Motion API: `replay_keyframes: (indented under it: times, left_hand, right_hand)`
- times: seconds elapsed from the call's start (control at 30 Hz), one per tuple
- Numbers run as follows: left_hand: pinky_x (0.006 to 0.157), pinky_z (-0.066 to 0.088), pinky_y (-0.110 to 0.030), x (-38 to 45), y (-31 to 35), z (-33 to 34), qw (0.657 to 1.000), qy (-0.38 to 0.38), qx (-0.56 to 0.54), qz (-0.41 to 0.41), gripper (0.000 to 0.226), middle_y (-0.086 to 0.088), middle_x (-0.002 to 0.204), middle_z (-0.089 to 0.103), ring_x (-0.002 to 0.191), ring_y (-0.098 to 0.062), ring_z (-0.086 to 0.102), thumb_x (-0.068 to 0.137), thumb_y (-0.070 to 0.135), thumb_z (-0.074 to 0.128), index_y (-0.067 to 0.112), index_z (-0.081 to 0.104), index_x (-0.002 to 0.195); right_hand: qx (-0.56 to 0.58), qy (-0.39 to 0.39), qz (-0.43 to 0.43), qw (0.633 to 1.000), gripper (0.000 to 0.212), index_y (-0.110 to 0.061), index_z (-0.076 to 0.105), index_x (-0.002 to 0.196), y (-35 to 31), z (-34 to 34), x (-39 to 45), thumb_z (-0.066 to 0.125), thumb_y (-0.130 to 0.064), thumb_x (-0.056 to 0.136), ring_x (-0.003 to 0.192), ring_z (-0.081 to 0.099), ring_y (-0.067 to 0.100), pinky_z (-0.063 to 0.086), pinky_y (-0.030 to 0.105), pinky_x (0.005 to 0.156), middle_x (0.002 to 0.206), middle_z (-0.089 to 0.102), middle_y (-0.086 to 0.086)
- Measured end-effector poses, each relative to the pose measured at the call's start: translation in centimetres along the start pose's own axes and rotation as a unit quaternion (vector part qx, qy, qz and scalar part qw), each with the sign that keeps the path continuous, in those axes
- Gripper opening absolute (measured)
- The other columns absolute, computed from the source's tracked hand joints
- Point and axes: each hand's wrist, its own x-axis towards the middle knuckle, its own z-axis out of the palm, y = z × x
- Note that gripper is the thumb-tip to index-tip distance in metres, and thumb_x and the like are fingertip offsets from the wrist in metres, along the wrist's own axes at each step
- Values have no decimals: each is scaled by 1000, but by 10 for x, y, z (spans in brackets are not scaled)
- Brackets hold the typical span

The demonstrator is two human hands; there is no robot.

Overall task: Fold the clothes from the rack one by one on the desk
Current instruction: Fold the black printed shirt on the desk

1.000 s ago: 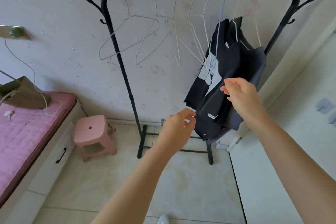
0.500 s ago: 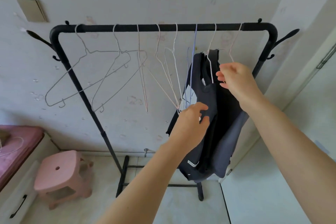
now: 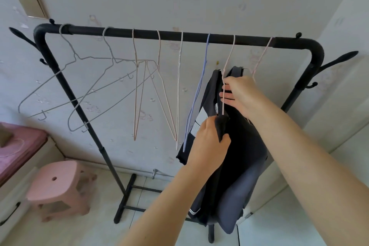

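Both hands have closed in on the hanging clothes since half a second ago: the left hand (image 3: 207, 142), which then only touched the dark cloth, now has a fold of it bunched between thumb and fingers, and the right hand (image 3: 242, 94) has settled onto the pink wire hanger (image 3: 226, 78) carrying the front garment.

Around them, the black rack (image 3: 199, 37) stands against a marked pale wall. Along its bar hang bare wire hangers: two grey ones (image 3: 79, 86) swung out to the left, then pink (image 3: 137, 90), white (image 3: 178, 90) and a lilac one (image 3: 196, 96) just beside the clothes. Another pink hanger (image 3: 261, 56) hangs to the right of the held one, its lower part hidden behind the right hand. A pink stool (image 3: 58, 185) sits on the tiled floor at lower left, next to a bed with a pink cover (image 3: 18, 146). A beige wall plate (image 3: 31, 4) is mounted above the rack's left corner.

The dark T-shirt (image 3: 235, 156) hangs at the right end of the bar, black, with a white print showing at its left edge and a small white label near the hem. Behind it hangs a slate-grey garment (image 3: 237, 201), partly covered. The left grip is tight on the black cloth; the right hand's fingers curl round the hanger wire near the collar.
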Motion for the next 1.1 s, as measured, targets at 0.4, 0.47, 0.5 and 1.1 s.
replay_keyframes:
  times: [0.4, 0.47, 0.5, 1.1]
  left_hand:
    - [57, 42, -18, 11, -3, 1, 999, -11, 6, -34, 41, -3, 97, 59, 71, -8, 54, 103, 15, 31, 22, 35, 143]
    - [53, 37, -16, 11, -1, -4, 999, -13, 7, -40, 42, 2, 90, 57, 66, -7, 51, 103, 16, 31, 23, 34, 145]
    - [51, 35, -15, 9, 1, -6, 999, -14, 9, -37, 42, 4, 84, 55, 62, -7, 50, 103, 16, 31, 23, 34, 145]
    - [71, 48, -11, -140, 7, -28, 987, -105, -117, 31, 35, 21, 93, 67, 86, 1, 62, 98, 31, 50, 35, 52, 133]
  right_hand:
    - [92, -107, 65, 988, 6, -9, 53, 99, -14, 8, 21, 51, -12, 94, 73, 56, 21, 55, 41, 78, 81, 51, 8]
    - [92, -113, 65, 987, 10, -9, 54, 103, -17, 8, 20, 52, -12, 94, 74, 56, 21, 56, 39, 75, 83, 50, 8]
    - [94, -113, 65, 987, 14, -9, 54, 106, -18, 8, 18, 52, -12, 93, 75, 56, 21, 56, 38, 73, 84, 51, 8]
    - [93, -31, -14, 995, 15, -15, 46, 80, 2, -16, -147, 47, -6, 93, 42, 29, 11, 51, 27, 55, 57, 30, -1]
